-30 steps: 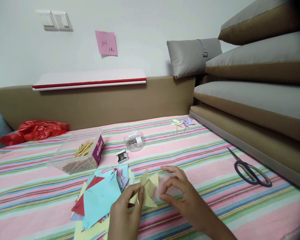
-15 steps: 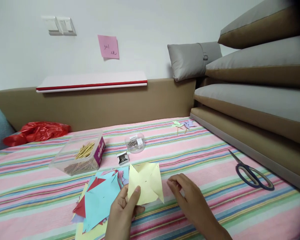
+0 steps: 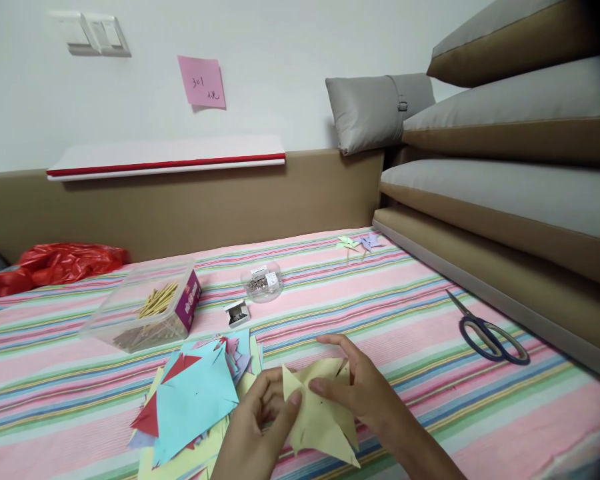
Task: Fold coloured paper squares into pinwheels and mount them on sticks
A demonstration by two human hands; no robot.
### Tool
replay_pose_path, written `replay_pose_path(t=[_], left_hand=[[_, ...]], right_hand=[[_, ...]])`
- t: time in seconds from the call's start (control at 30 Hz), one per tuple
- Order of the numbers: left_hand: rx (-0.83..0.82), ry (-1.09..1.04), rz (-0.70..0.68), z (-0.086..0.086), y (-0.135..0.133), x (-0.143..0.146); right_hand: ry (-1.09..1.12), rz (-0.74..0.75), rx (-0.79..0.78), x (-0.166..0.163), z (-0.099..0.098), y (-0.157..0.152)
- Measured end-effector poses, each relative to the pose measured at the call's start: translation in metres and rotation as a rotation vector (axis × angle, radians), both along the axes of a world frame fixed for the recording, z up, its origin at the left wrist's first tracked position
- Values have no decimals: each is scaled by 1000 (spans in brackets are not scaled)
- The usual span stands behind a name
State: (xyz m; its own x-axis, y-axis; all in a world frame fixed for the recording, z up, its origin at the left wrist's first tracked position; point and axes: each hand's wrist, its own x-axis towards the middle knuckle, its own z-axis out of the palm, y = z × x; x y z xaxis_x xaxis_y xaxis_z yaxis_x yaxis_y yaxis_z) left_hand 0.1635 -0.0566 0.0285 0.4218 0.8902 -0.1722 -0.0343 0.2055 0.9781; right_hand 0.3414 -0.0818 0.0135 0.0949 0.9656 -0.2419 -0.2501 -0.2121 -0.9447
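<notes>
**Striped cloth [image 3: 380,303], stacked cushions [image 3: 500,193], and one cream paper [image 3: 325,427] caught between two hands**

So I'm standing here watching, and what everything hangs on is dead centre: that paper is held up over the stripes, right between the left hand [image 3: 266,415] and the right hand [image 3: 367,390], touching both.

Left one has it pinched at the left edge, thumb on the front by a pointed flap, fingers curled in behind. Right one comes in from the other side, thumb across the upper face. Its other fingers mostly vanish behind the sheet, so I'd call that a grip too, just can't see all of it.

It's roughly square with slit corners, so no real long axis. Closest thing is the slant from the upper-left point down to the lower-right tip. Near the middle sits a tiny dark mark, and the right thumb is nearer to it, resting just above. Left thumb is a bit further off to the left. If you ask me, that mark-to-thumb spacing is what counts.

Paper pile [image 3: 197,403] is just beside the left hand; scissors [image 3: 486,328] lie well apart, off to the right.
</notes>
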Motion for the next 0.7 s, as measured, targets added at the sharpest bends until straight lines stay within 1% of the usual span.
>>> replay_pose_path(t=[0.1, 0.2, 0.3, 0.4, 0.47, 0.5, 0.53, 0.63, 0.7], left_hand=[[43, 42, 23, -6, 3, 0], [46, 33, 124, -8, 2, 1], [17, -18, 268, -4, 1, 2], [-45, -120, 408, 1, 1, 3], [-83, -184, 475, 2, 3, 5], [-96, -212, 499, 1, 3, 5], [-100, -237, 520, 0, 4, 6], [-85, -285, 543, -6, 4, 9], [-99, -319, 538, -9, 3, 12]], right_hand=[[-16, 26, -2, 0, 1, 1], [-20, -23, 23, -1, -1, 3], [-41, -185, 51, 0, -5, 5], [-212, -326, 119, -1, -9, 2], [-399, -350, 216, -6, -11, -4], [-501, -337, 287, -10, -11, -7], [-616, -310, 380, -15, -11, -10], [-1022, -188, 726, -29, -12, -14], [-1255, -187, 875, -34, -12, -13]])
